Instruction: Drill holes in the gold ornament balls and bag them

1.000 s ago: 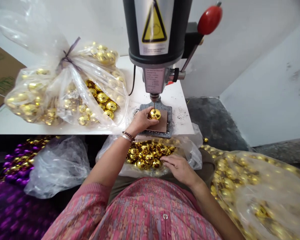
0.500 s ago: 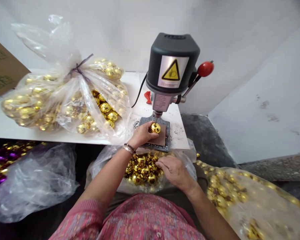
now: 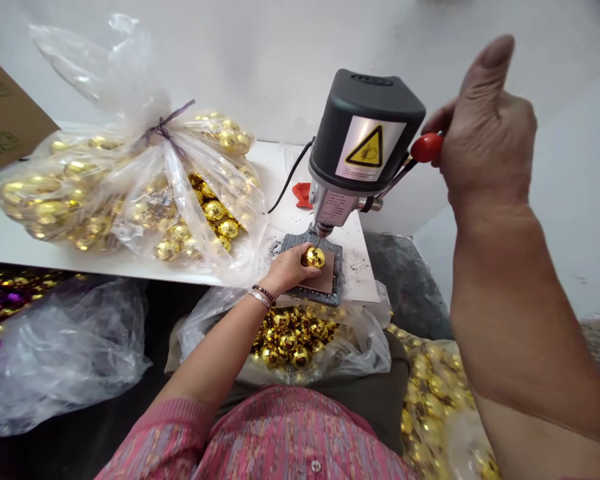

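Note:
My left hand point(image 3: 296, 268) holds a gold mirrored ball point(image 3: 313, 257) between thumb and fingers. The ball rests on a brown pad point(image 3: 321, 280) on the metal base of a small drill press point(image 3: 370, 133), under its chuck and thin bit. At the upper right, my right hand point(image 3: 490, 133) is closed at the red knob point(image 3: 427, 148) of the press's lever, thumb pointing up. Some of its fingers are hidden behind the palm. Below the table edge, an open plastic bag on my lap holds loose gold balls point(image 3: 285, 337).
A tied clear bag point(image 3: 165, 143) of gold balls stands on the white table point(image 3: 145, 265). A red scrap point(image 3: 303, 195) lies behind the press. Dark shavings dot the tabletop. A cardboard box point(image 3: 10, 120) is at left; more bagged balls point(image 3: 430, 387) sit low right.
My right hand has risen from beside the balls in the lap bag to the lever's red knob. My left hand keeps its ball on the base. The view has tilted slightly.

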A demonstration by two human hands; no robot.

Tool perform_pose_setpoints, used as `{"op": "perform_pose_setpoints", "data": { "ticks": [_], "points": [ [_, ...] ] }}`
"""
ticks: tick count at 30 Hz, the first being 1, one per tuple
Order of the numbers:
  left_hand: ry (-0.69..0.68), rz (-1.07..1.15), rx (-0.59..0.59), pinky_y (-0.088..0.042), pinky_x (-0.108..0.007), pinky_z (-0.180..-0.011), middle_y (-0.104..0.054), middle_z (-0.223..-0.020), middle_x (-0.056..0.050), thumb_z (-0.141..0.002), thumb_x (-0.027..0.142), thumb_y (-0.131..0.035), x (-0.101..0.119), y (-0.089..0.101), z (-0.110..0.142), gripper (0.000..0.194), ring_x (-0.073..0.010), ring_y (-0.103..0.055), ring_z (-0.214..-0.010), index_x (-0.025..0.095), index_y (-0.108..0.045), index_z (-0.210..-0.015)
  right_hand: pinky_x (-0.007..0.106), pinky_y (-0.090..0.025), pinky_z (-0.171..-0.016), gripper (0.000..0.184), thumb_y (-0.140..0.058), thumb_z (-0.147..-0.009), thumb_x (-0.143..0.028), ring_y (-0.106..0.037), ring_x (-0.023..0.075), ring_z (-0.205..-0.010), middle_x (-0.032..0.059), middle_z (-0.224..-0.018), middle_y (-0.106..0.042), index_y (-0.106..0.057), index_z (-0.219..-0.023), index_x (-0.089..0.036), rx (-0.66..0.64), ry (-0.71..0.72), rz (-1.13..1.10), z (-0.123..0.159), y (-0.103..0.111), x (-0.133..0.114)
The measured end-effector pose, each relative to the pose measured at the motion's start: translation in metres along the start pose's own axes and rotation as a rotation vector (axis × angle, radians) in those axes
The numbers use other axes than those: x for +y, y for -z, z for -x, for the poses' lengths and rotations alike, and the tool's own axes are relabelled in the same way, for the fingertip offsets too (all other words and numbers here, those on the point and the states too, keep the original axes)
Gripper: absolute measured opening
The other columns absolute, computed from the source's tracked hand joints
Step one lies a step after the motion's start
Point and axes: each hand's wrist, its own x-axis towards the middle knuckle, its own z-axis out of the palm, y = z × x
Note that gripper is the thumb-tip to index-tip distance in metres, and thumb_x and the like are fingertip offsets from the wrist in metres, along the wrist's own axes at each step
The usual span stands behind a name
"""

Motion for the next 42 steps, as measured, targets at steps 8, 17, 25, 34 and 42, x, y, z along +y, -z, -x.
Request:
{"op": "perform_pose_setpoints", "data": {
  "ticks": [8,17,25,34,42],
  "points": [
    [-0.026,-0.002,0.004,-0.055,-0.038,-0.105,-0.080,-0.123,-0.007,-0.083,0.031,-0.083,-0.002,-0.001,0.000,0.058,-0.0308,-0.074,-0.118,0.024,-0.072,-0.139,0.039,-0.035,-0.080,0.045,-0.040,-0.103,-0.050,-0.035,0.0146,-0.073,0.0080,-0.078,-0.061,-0.048,-0.067,-0.024,-0.003,0.180,0.230,0.012,-0.008,0.009],
    [-0.049,-0.013,0.011,-0.056,-0.036,-0.102,-0.080,-0.125,-0.005,-0.082,0.033,-0.083,-0.003,-0.001,0.000,0.057,-0.0280,-0.075,-0.114,0.026,-0.072,-0.137,0.029,-0.022,-0.072,0.064,-0.018,-0.101,-0.071,-0.030,0.0118,-0.070,0.0054,-0.072,-0.042,-0.045,-0.076,-0.019,0.220,0.443,0.268,0.098,-0.018,0.059],
    [-0.025,-0.014,0.003,-0.056,-0.035,-0.105,-0.079,-0.128,-0.003,-0.084,0.032,-0.084,-0.006,-0.004,-0.001,0.062,-0.0268,-0.074,-0.117,0.028,-0.070,-0.143,0.030,-0.026,-0.076,0.044,-0.035,-0.104,-0.052,-0.039,0.0139,-0.080,0.0051,-0.079,-0.040,-0.050,-0.080,-0.018,0.298,0.500,0.154,0.116,-0.039,0.093],
    [-0.031,0.042,-0.011,-0.054,-0.036,-0.110,-0.078,-0.134,-0.005,-0.084,0.031,-0.083,-0.008,-0.004,-0.001,0.063,-0.0274,-0.073,-0.122,0.026,-0.067,-0.145,0.032,-0.034,-0.077,0.045,-0.035,-0.104,-0.056,-0.047,0.0151,-0.080,0.0058,-0.077,-0.048,-0.053,-0.082,-0.020,0.385,0.461,0.094,0.124,-0.055,0.106],
    [-0.036,0.044,-0.027,-0.054,-0.035,-0.107,-0.078,-0.130,-0.005,-0.084,0.030,-0.082,-0.005,-0.001,0.001,0.060,-0.0280,-0.072,-0.121,0.026,-0.069,-0.142,0.030,-0.034,-0.071,0.051,-0.030,-0.103,-0.061,-0.043,0.0136,-0.071,0.0051,-0.073,-0.046,-0.045,-0.078,-0.020,0.418,0.448,0.038,0.137,-0.064,0.108]
  ]
}}
